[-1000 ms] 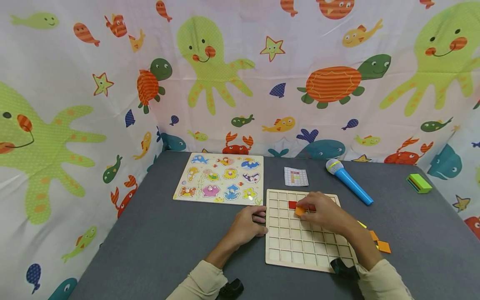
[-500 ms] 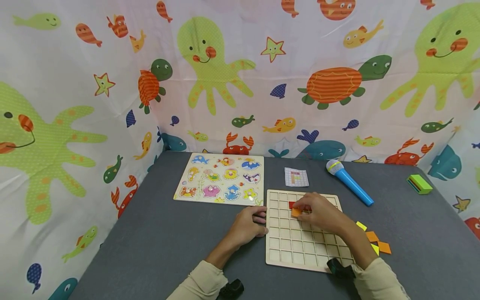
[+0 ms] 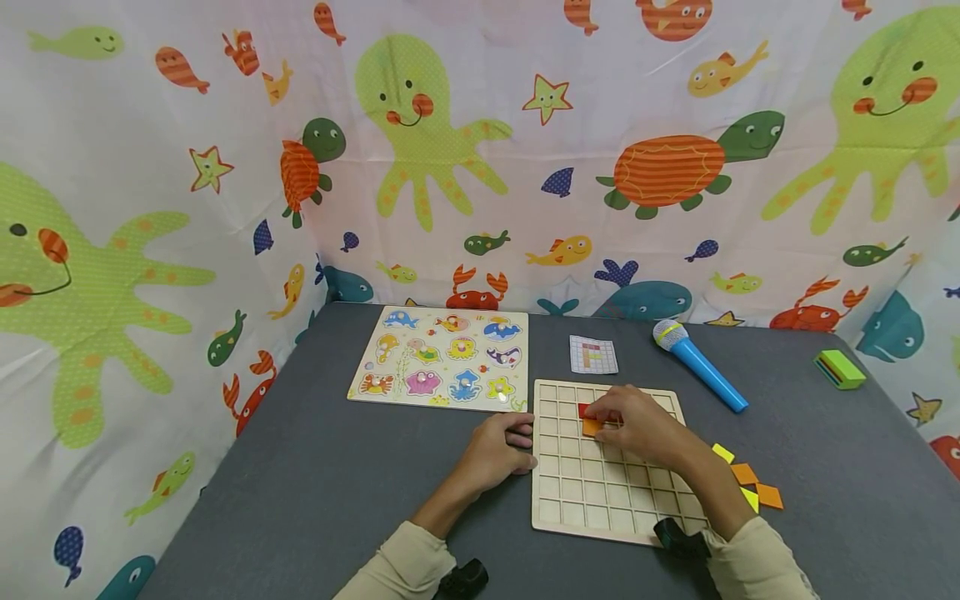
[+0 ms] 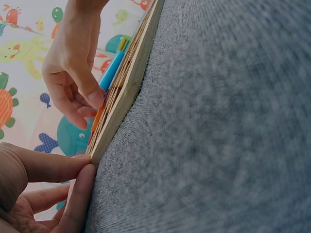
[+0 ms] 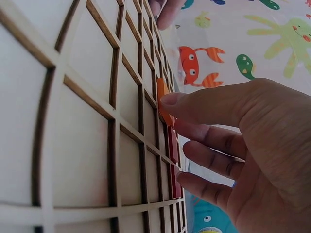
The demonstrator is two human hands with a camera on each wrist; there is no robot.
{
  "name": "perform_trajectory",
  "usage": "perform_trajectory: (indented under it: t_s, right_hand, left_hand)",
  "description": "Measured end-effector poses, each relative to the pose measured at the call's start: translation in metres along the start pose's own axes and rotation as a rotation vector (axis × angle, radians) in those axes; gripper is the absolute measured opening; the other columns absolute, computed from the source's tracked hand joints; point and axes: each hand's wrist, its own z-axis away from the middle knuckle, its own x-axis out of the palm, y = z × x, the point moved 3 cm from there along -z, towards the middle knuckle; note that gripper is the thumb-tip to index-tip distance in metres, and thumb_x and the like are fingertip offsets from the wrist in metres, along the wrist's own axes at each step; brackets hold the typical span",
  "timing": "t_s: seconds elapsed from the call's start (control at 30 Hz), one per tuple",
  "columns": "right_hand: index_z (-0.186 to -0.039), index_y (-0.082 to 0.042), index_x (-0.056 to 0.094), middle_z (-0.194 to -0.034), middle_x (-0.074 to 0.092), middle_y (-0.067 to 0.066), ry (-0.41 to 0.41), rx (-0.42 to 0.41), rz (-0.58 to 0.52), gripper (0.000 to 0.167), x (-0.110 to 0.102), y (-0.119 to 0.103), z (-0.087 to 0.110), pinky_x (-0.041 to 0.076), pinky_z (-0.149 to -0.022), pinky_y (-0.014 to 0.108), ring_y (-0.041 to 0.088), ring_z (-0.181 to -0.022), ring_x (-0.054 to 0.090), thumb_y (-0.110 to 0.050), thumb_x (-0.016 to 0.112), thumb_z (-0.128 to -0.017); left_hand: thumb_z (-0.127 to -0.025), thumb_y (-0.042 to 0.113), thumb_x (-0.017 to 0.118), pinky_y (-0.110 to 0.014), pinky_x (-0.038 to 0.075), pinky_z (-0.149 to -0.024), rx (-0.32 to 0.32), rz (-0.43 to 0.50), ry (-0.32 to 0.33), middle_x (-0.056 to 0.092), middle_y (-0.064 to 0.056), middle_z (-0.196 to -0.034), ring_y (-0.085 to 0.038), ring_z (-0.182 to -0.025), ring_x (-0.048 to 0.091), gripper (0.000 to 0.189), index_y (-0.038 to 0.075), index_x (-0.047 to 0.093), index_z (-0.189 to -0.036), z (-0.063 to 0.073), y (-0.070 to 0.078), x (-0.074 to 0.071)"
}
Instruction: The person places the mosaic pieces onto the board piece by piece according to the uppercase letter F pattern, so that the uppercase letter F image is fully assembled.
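Note:
A wooden grid board (image 3: 577, 492) lies flat on the grey table. At its left edge my left hand (image 3: 491, 450) steadies it; thumb and finger grip the board's rim (image 4: 127, 90) in the left wrist view. Over the upper part of the grid, my right hand (image 3: 645, 425) pinches an orange square tile (image 3: 591, 427) low at a grid cell. Its thumb (image 5: 187, 104) lies against the tile in the right wrist view. Red tiles (image 5: 173, 145) sit in cells beyond the orange one, with other fingertips close to them. The right hand partly hides the red tiles from the head view.
Loose orange tiles (image 3: 768, 496) and yellow tiles (image 3: 723, 452) lie right of the board, partly behind the right forearm. Behind it are a printed pattern card (image 3: 593, 355) and a blue toy microphone (image 3: 705, 371). A sea-animal puzzle (image 3: 442, 358) lies left; a green block (image 3: 840, 368) stands far right.
My right hand has shifted slightly left and lowered the orange tile to the cell below the red one. The left hand has stayed at the board's edge.

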Motion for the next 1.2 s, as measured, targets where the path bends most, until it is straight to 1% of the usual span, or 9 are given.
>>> perform_trajectory:
  t_s: [0.13, 0.37, 0.6, 0.7, 0.83, 0.97, 1.03, 1.2]
  right_hand:
    - [-0.119, -0.007, 0.078, -0.103, 0.068, 0.001, -0.007, 0.006, -0.010, 0.027, 0.000, -0.001, 0.000, 0.053, -0.085, 0.041, 0.020, -0.096, 0.057, -0.011, 0.081, -0.092]
    - [-0.121, -0.007, 0.077, -0.106, 0.068, 0.000, -0.025, 0.013, 0.000, 0.028, 0.001, -0.001, -0.001, 0.054, -0.087, 0.042, 0.019, -0.097, 0.059, -0.009, 0.079, -0.093]
    - [-0.122, -0.006, 0.077, -0.106, 0.070, 0.000, -0.029, -0.016, -0.008, 0.029, 0.001, -0.004, -0.003, 0.055, -0.086, 0.040, 0.017, -0.096, 0.061, -0.008, 0.079, -0.093]
    - [-0.123, -0.005, 0.077, -0.108, 0.071, 0.001, -0.030, -0.014, -0.009, 0.030, 0.001, -0.005, -0.003, 0.055, -0.086, 0.040, 0.017, -0.096, 0.060, -0.008, 0.080, -0.093]
    - [-0.124, -0.006, 0.077, -0.109, 0.070, 0.001, -0.028, 0.006, -0.020, 0.031, 0.000, -0.006, -0.001, 0.056, -0.086, 0.039, 0.018, -0.097, 0.060, -0.009, 0.079, -0.093]
    - [-0.123, -0.005, 0.077, -0.109, 0.071, 0.003, -0.021, 0.015, -0.047, 0.030, -0.002, -0.006, 0.003, 0.057, -0.088, 0.042, 0.020, -0.097, 0.061, -0.010, 0.080, -0.093]
    - [-0.123, -0.005, 0.076, -0.109, 0.071, 0.004, -0.018, 0.018, -0.057, 0.030, -0.004, -0.005, 0.004, 0.058, -0.090, 0.044, 0.021, -0.098, 0.062, -0.012, 0.079, -0.093]
    - [-0.124, -0.006, 0.076, -0.113, 0.071, 0.003, -0.008, 0.027, -0.049, 0.031, -0.007, 0.001, 0.010, 0.059, -0.090, 0.043, 0.020, -0.100, 0.063, -0.015, 0.079, -0.094]
  left_hand:
    - [-0.081, -0.011, 0.080, -0.036, 0.065, -0.073, 0.003, -0.008, 0.001, 0.067, -0.015, -0.122, -0.027, -0.109, 0.069, 0.063, 0.000, 0.065, -0.141, 0.000, 0.000, 0.000]
    - [-0.080, -0.010, 0.081, -0.035, 0.065, -0.073, -0.007, -0.022, 0.007, 0.067, -0.014, -0.121, -0.026, -0.108, 0.069, 0.062, 0.000, 0.066, -0.140, -0.001, 0.000, 0.001]
    - [-0.080, -0.009, 0.081, -0.033, 0.065, -0.072, -0.012, -0.022, 0.006, 0.068, -0.013, -0.121, -0.024, -0.107, 0.069, 0.062, 0.001, 0.066, -0.140, -0.001, -0.001, 0.001]
    - [-0.080, -0.009, 0.081, -0.031, 0.065, -0.072, -0.017, -0.023, 0.006, 0.068, -0.012, -0.121, -0.022, -0.107, 0.070, 0.062, 0.001, 0.066, -0.140, -0.002, -0.001, 0.001]
    - [-0.080, -0.009, 0.080, -0.031, 0.065, -0.072, -0.021, -0.018, 0.004, 0.068, -0.012, -0.121, -0.022, -0.107, 0.070, 0.062, 0.001, 0.066, -0.140, -0.002, -0.001, 0.002]
    - [-0.080, -0.010, 0.080, -0.032, 0.065, -0.072, -0.022, -0.011, 0.006, 0.068, -0.012, -0.121, -0.023, -0.107, 0.070, 0.062, 0.002, 0.066, -0.140, -0.003, -0.001, 0.002]
    - [-0.080, -0.010, 0.080, -0.033, 0.065, -0.072, -0.022, -0.012, 0.008, 0.068, -0.012, -0.121, -0.023, -0.107, 0.070, 0.062, 0.002, 0.067, -0.139, -0.003, -0.001, 0.001]
    - [-0.080, -0.010, 0.080, -0.036, 0.066, -0.074, -0.012, -0.007, 0.009, 0.068, -0.013, -0.120, -0.026, -0.108, 0.070, 0.062, 0.001, 0.067, -0.139, -0.002, -0.001, 0.001]
